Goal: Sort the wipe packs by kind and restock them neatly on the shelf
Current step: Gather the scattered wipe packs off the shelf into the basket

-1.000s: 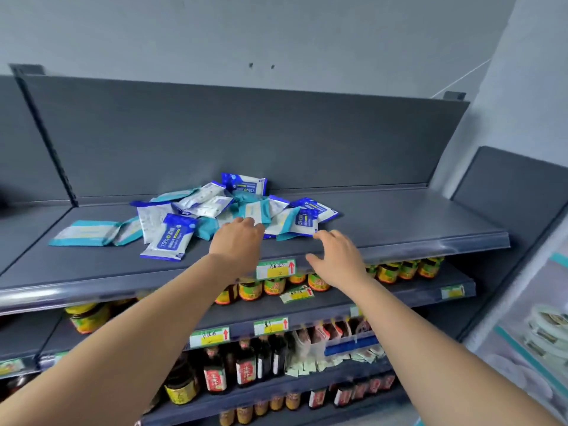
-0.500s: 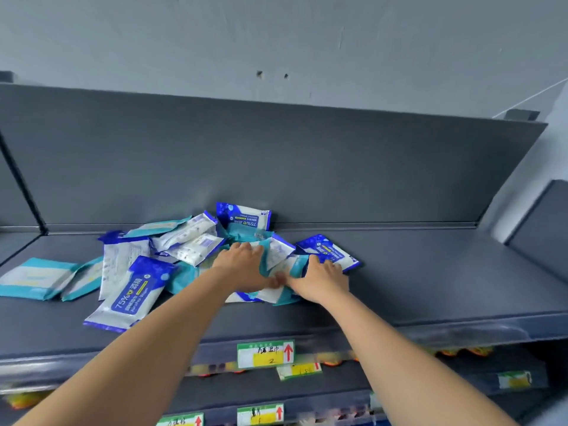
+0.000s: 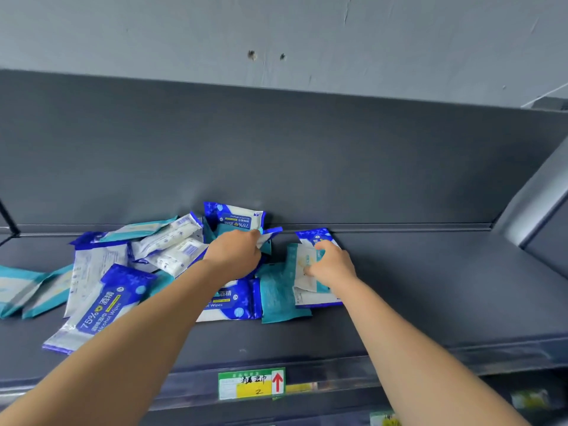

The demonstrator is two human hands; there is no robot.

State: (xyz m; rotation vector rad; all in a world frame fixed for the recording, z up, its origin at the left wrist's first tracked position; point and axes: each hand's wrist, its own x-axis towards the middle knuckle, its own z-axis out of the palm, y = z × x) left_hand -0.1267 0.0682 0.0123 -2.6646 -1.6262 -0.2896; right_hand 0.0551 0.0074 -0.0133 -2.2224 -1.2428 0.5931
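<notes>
Sorting is barely under way: wipe packs (image 3: 172,256) lie in a loose, overlapping heap on the dark shelf (image 3: 430,287), blue alcohol packs mixed with teal ones, nothing yet lined up. Taking the price label (image 3: 251,383) on the shelf's front lip as the mark, the heap sits above it and spreads off to its left, while the shelf up and to its right is bare. The left hand (image 3: 235,256) reaches into the middle of the heap, straight up from the label, its fingers closed on the corner of a white-and-blue pack (image 3: 266,238) just in front of a blue pack (image 3: 235,219) leaning on the back panel. The right hand (image 3: 330,265), up and a little right of the label, lies on a teal-and-white pack (image 3: 304,273) at the heap's right edge; its fingers curl over the pack (whether they pinch it or merely press on it, I cannot tell). The step in hand looks like picking apart the two kinds. Next, I judge, each hand must lift its pack clear of the slippery neighbours and start a separate pile, probably on the bare stretch right of the label.
</notes>
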